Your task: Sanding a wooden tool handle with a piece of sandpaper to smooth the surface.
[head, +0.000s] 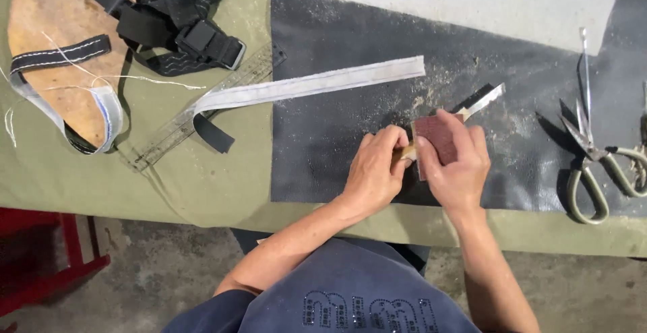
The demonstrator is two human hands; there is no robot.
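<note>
Leftmost, black buckled straps (176,28) and clear ruler (202,107) on olive cloth over the bench (202,178). Then long pale strip (317,85) reaching onto dark dusty sheet (323,151). Left hand (374,171) pinching small tan piece (406,151); right hand (458,161) closed around reddish sanding block (437,139), pressed on narrow strip (482,100). Farthest right, scissors (596,158).

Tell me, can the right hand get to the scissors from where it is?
Probably yes. The scissors lie in the open on the dark sheet, nothing between them and the right hand, though it holds a sanding block.
</note>
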